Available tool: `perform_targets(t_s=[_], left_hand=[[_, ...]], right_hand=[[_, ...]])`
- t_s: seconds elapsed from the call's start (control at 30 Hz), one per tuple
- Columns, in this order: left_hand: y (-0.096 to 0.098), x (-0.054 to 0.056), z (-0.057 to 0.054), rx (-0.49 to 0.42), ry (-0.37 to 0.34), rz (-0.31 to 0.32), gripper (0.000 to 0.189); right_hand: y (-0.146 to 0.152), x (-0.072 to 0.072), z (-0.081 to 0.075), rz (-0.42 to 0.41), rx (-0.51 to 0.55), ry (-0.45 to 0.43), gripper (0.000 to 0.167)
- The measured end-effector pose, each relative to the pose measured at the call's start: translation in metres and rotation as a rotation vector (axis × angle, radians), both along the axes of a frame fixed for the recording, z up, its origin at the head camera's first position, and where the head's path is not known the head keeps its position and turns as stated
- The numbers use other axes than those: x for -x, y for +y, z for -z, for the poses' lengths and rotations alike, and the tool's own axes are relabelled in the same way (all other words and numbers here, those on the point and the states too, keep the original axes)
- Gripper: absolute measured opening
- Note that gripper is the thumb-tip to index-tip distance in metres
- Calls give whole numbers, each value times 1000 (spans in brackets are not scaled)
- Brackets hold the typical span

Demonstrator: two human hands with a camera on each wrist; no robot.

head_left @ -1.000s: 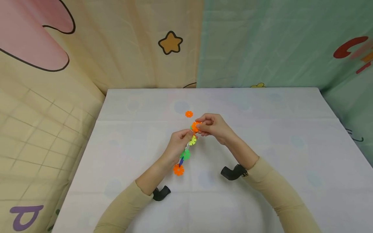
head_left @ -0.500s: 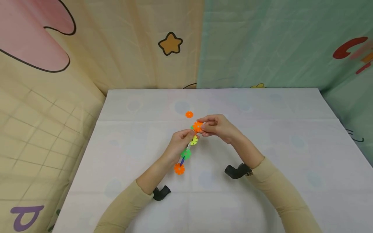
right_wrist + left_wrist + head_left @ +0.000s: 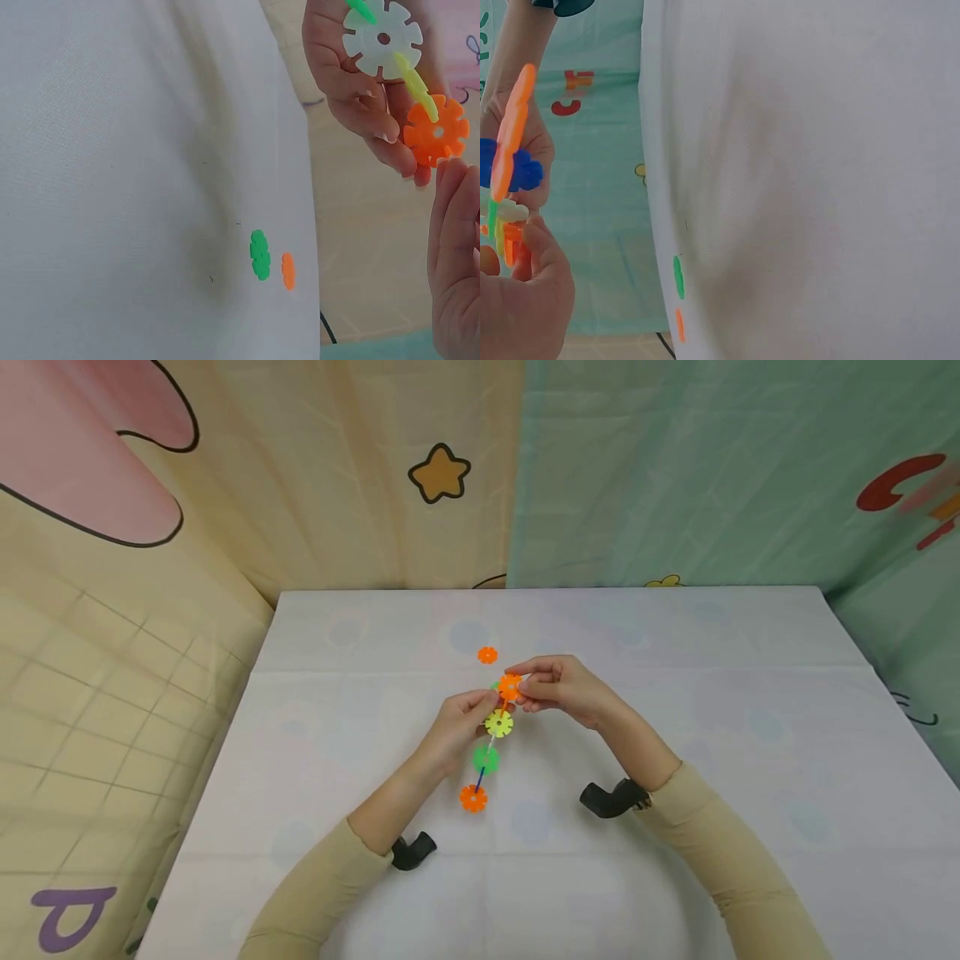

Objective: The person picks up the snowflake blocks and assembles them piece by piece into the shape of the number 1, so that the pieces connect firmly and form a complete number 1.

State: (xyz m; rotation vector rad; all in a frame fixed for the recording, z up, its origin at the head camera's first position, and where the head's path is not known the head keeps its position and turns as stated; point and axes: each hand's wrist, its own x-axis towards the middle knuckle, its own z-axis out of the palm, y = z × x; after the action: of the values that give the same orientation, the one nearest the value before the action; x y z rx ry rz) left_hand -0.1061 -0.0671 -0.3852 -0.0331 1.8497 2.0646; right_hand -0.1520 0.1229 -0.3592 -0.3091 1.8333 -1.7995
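Observation:
A chain of slotted, flower-shaped interlocking discs hangs between the hands, its lower end above the table. From the bottom it runs orange (image 3: pixel 473 799), blue (image 3: pixel 480 781), green (image 3: pixel 486 761), white (image 3: pixel 375 45), yellow (image 3: pixel 498 723), then orange (image 3: pixel 436 131) edge-on in the head view. My left hand (image 3: pixel 459 727) pinches the chain's upper part near that edge-on orange disc. Fingers and thumb of my right hand (image 3: pixel 562 692) pinch the top orange disc (image 3: pixel 511 686), which meets the chain's upper end. Whether those two discs' slots are fully interlocked cannot be told.
Beyond the hands, a loose orange disc (image 3: pixel 487 655) lies on the white-covered table (image 3: pixel 675 693). A green disc (image 3: pixel 259 255) lies near it, mostly hidden in the head view. Black curved pieces (image 3: pixel 611 799) are worn at both wrists. Printed curtains (image 3: pixel 360 485) stand behind the table.
The chain's lower end has swung right and its discs now face the head camera more squarely. My right hand, with the top orange disc, has shifted slightly right over the last second.

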Motion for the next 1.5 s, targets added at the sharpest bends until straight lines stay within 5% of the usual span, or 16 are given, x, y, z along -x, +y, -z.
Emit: perform_targets(t_s=[0.6, 1.03, 1.5], left_hand=[[3, -1, -1, -10, -49, -75, 23], [-6, 2, 2, -72, -55, -130, 17], [-9, 4, 0, -102, -104, -171, 19]], right_hand=[[-2, 4, 7, -56, 45, -86, 38], [6, 21, 20, 14, 3, -127, 45], [-10, 46, 49, 53, -258, -34, 35]])
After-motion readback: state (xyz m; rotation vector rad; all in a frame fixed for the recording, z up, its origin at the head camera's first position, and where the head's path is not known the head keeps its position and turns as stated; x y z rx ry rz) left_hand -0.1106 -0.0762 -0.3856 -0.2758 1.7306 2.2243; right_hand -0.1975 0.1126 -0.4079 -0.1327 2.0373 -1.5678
